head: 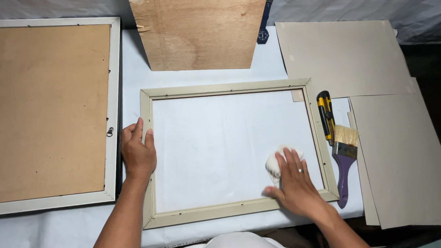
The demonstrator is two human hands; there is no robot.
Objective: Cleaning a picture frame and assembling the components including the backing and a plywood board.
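Pressing a soft white cloth (276, 162) flat inside the light, rigid picture frame (231, 87) at centre, the right hand (296, 183) wipes; the left hand (138, 150) lies open, steadying its left rail, likely the safest hold.

Worktable (134, 62) w/ white covering, seen from above. Plywood board (197, 28) at far edge, centre. Second frame (113, 86), brown backing up, at left. Grey card sheets (345, 55) overlapping at right, past table edge. Pale crumpled sheeting (53, 1) behind; dark floor (435, 65) at right. Even, soft light, faint shadows.
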